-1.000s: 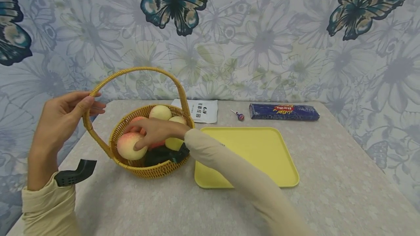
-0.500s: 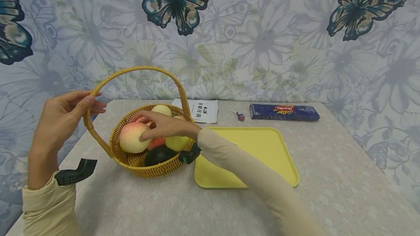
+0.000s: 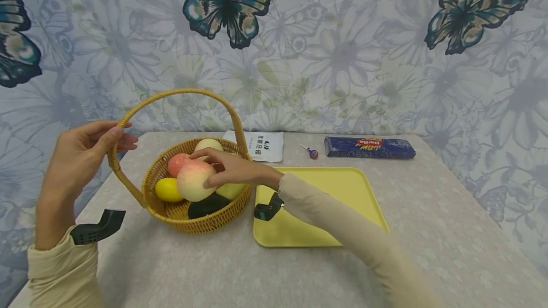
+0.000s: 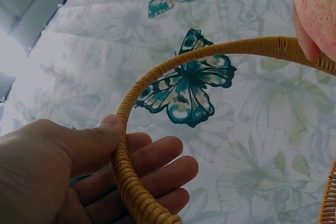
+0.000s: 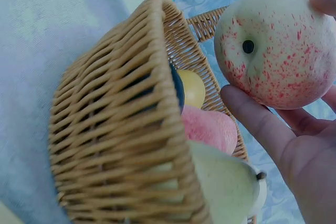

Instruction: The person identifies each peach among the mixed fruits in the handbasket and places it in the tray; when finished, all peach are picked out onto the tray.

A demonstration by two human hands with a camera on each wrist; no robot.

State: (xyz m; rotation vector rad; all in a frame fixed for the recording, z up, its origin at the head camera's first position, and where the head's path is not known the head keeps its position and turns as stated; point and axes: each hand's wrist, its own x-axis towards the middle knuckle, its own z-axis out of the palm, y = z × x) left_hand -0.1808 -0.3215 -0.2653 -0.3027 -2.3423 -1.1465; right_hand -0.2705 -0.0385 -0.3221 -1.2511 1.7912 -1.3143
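Observation:
My left hand (image 3: pixel 81 156) pinches the left side of the wicker basket's handle (image 3: pixel 188 90), thumb in front and fingers behind it. In my right hand (image 3: pixel 239 168) a pale peach with red speckles (image 3: pixel 193 183) is held between thumb and fingers, above the wicker basket (image 3: pixel 197 225). Inside the basket lie a yellow lemon-like fruit (image 3: pixel 168 190), a red fruit (image 3: pixel 176 163), a dark oval fruit or vegetable (image 3: pixel 205 206), a pale round fruit (image 3: pixel 209 145) and a green pear (image 5: pixel 226 177). The right wrist view shows the peach's dark stem pit.
Right of the basket lies a yellow tray (image 3: pixel 334 194), partly under my right forearm. Along the back of the table are a white packet (image 3: pixel 267 146), a lollipop (image 3: pixel 312 154) and a blue Barilla pasta pack (image 3: pixel 370 148). A butterfly-patterned wall covering (image 3: pixel 325 61) stands behind.
My right hand has lifted the peach from the basket's left side and carried it to the right, uncovering the yellow fruit. The left hand stays on the handle.

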